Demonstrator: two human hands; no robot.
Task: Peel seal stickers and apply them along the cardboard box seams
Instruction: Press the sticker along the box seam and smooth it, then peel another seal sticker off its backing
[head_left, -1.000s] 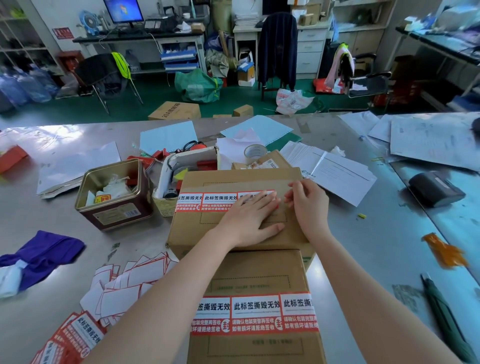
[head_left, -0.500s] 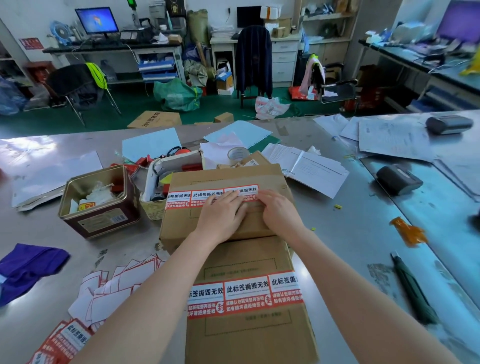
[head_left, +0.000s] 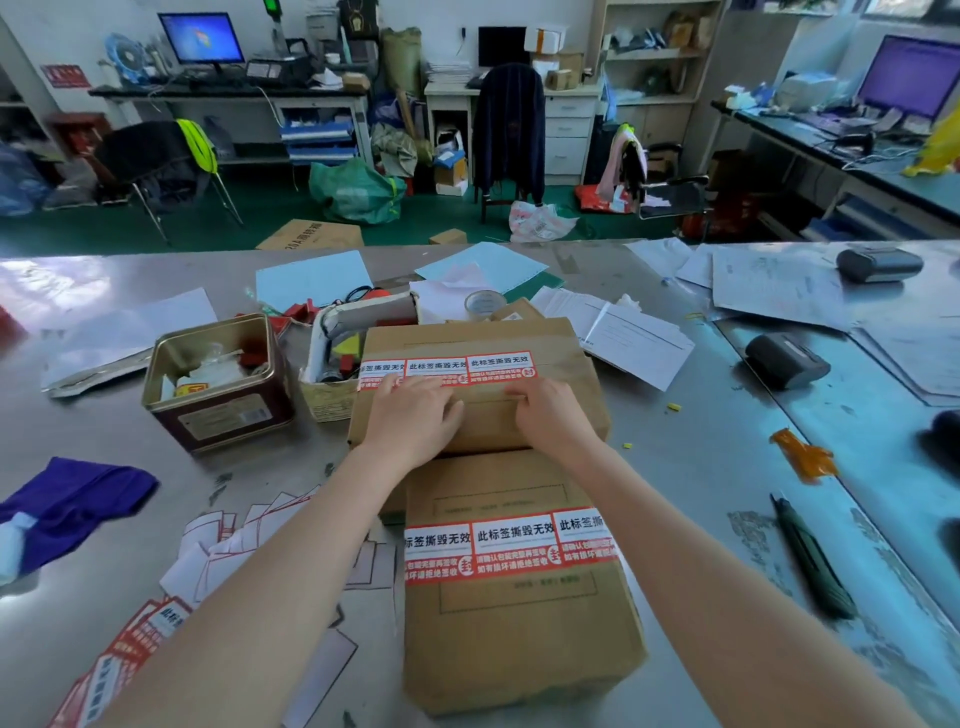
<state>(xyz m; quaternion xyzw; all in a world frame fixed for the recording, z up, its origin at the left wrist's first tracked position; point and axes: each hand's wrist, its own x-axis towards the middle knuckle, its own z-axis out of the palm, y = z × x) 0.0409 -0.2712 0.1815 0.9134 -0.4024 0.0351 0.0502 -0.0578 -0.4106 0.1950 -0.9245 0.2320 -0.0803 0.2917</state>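
Both hands have slid down from the sticker row, pressing step ending.
Left hand (head_left: 415, 415) and right hand (head_left: 553, 415) lie flat, gripping nothing, on the centre-frame box (head_left: 483, 338); next, peel another seal sticker (head_left: 447, 370).

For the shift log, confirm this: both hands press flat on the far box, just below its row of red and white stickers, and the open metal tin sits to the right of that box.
One detail is wrong. The head view shows the metal tin to the left of the far box, not the right. The rest holds: the left hand and right hand press flat just below the stickers.
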